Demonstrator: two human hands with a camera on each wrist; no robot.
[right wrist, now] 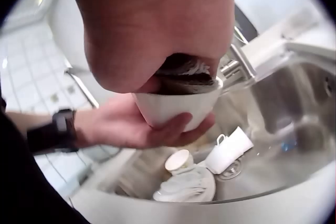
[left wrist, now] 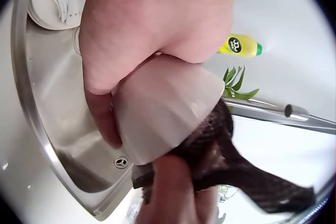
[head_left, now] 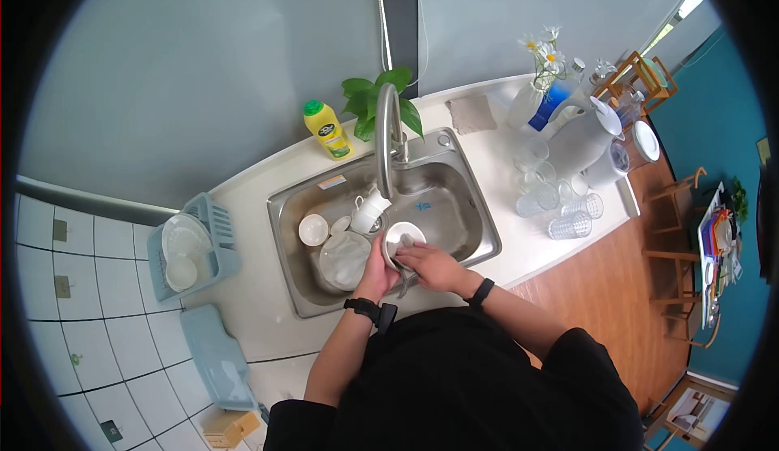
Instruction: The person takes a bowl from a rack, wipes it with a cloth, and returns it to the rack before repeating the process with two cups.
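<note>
Over the sink [head_left: 281,244], my left hand [head_left: 376,274] grips a white bowl [left wrist: 163,108] from outside, fingers and thumb curled round its wall. My right hand [head_left: 438,270] holds a dark grey cloth [left wrist: 257,182] against the inside of the bowl, and one end of the cloth hangs out past the rim. In the right wrist view the bowl faces upward, with the cloth [right wrist: 189,85] bunched under the right palm. Below the hands in the basin lie white plates [head_left: 345,263], a small white bowl [head_left: 313,229] and white cups [head_left: 373,206].
A curved faucet [head_left: 385,142] rises close beyond the hands. Behind the sink stand a yellow bottle [head_left: 329,133] and a green plant [head_left: 389,102]. Glasses [head_left: 572,222] and a pitcher [head_left: 580,138] stand at right. A blue dish rack [head_left: 223,248] holds white dishes at left.
</note>
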